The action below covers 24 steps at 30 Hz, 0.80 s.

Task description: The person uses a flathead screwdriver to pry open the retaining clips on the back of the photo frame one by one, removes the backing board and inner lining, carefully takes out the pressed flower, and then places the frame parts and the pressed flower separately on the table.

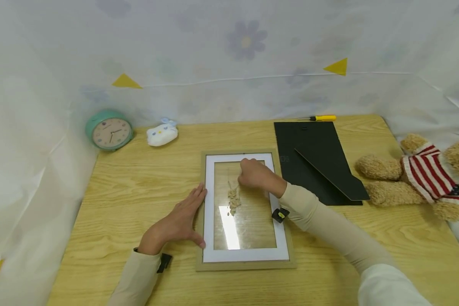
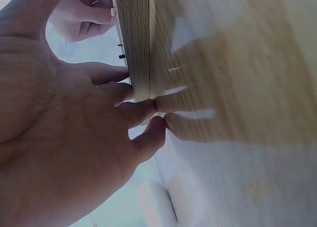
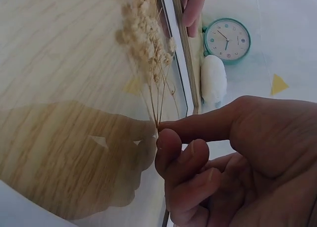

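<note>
A wooden picture frame (image 1: pixel 246 266) with a white mat (image 1: pixel 248 255) and a glass pane (image 1: pixel 252 229) lies on the table. Over the glass, my right hand (image 1: pixel 254 174) pinches the thin stems of a dried flower sprig (image 3: pixel 148 43) between thumb and fingertips. In the head view the sprig's pale flower heads point toward me, above the middle of the pane. My left hand (image 1: pixel 179 221) rests against the frame's left side with fingers spread, its fingertips (image 2: pixel 148 108) touching the outer wooden edge.
To the right lies a black backing board (image 1: pixel 310 140) with its stand leg (image 1: pixel 329 170) swung out. Behind it is a yellow-handled screwdriver (image 1: pixel 323 118). A teddy bear (image 1: pixel 428 174) lies at the far right. A teal clock (image 1: pixel 111 131) and a white plush toy (image 1: pixel 162 134) stand at the back left.
</note>
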Each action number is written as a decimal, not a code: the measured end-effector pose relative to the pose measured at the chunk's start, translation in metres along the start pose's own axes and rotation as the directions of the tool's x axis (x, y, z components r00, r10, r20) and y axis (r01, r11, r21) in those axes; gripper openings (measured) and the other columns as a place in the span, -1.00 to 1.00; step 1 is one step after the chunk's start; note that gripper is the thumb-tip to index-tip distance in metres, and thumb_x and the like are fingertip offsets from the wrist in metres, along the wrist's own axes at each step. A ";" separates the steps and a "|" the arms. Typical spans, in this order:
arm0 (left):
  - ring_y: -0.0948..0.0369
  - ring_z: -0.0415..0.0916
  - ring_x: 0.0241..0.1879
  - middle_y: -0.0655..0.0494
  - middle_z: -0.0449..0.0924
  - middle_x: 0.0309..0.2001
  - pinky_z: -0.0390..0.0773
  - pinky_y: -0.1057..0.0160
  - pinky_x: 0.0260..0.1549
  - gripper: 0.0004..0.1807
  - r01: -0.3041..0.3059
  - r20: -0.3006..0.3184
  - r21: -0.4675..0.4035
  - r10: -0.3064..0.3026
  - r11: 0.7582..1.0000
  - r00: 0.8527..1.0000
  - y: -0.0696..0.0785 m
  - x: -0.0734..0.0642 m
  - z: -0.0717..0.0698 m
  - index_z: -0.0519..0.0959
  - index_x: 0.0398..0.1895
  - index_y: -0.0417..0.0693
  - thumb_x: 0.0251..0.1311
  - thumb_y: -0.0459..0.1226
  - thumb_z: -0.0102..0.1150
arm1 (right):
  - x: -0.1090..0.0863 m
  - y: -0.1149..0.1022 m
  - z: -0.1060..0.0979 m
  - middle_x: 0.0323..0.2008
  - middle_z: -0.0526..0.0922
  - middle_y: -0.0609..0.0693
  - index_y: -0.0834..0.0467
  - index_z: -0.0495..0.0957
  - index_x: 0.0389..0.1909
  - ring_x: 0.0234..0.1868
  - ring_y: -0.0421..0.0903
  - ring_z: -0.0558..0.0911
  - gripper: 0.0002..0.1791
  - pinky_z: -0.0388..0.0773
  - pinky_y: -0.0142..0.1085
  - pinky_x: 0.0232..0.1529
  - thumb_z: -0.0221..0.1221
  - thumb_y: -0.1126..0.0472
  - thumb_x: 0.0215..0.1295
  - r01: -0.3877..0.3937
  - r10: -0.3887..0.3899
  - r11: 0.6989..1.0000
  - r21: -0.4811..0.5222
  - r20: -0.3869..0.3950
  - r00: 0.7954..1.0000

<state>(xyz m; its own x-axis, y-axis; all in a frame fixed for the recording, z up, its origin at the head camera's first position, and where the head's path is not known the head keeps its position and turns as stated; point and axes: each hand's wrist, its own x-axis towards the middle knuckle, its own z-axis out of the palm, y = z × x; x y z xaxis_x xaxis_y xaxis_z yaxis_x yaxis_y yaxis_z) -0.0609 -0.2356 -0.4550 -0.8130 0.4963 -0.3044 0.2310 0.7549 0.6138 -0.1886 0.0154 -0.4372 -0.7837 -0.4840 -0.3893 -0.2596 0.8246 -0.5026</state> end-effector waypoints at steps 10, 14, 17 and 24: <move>-0.15 -0.36 0.56 -0.10 -0.41 0.61 0.03 -0.41 0.30 0.63 -0.022 -0.007 -0.001 0.022 1.000 1.000 -0.004 0.000 0.001 -0.21 0.60 -0.23 -0.50 0.03 0.74 | -0.003 0.000 -0.001 -0.66 0.07 -0.10 0.09 0.22 -0.58 -0.64 -0.17 0.07 -0.74 0.06 -0.33 -0.60 0.01 0.47 0.12 0.026 -0.026 1.000 0.008 0.012 1.000; -0.16 -0.34 0.56 -0.11 -0.40 0.61 0.04 -0.43 0.29 0.64 -0.030 -0.014 0.000 0.030 1.000 0.999 -0.004 -0.001 0.001 -0.20 0.60 -0.23 -0.50 0.05 0.74 | -0.001 -0.001 0.000 -0.70 0.04 -0.12 0.04 0.13 -0.65 -0.66 -0.19 0.03 -0.65 0.04 -0.34 -0.61 0.03 0.46 0.09 0.032 -0.033 0.999 0.030 0.035 0.999; -0.16 -0.35 0.56 -0.11 -0.41 0.61 0.03 -0.43 0.29 0.64 -0.031 -0.012 -0.005 0.031 1.000 0.999 -0.004 -0.001 0.001 -0.21 0.60 -0.23 -0.50 0.05 0.74 | 0.001 -0.001 0.001 -0.72 0.03 -0.14 0.03 0.13 -0.66 -0.68 -0.20 0.03 -0.64 0.04 -0.34 -0.63 0.04 0.44 0.10 0.015 -0.017 0.999 0.035 0.046 0.999; -0.14 -0.35 0.56 -0.09 -0.41 0.61 0.02 -0.39 0.32 0.63 -0.023 -0.004 -0.008 0.022 1.000 1.000 -0.004 0.000 0.001 -0.20 0.61 -0.22 -0.50 0.05 0.74 | 0.000 0.002 0.000 -0.73 -0.02 -0.16 0.03 0.10 -0.70 -0.69 -0.21 0.01 -0.60 0.05 -0.35 -0.63 0.07 0.40 0.13 0.003 -0.008 0.998 0.067 0.075 0.997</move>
<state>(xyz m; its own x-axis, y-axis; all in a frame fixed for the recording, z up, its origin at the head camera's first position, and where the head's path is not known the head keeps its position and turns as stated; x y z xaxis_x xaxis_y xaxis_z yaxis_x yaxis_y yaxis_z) -0.0613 -0.2386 -0.4585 -0.8100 0.5113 -0.2873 0.2450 0.7401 0.6263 -0.1894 0.0171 -0.4383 -0.7371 -0.5112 -0.4420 -0.2234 0.8016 -0.5545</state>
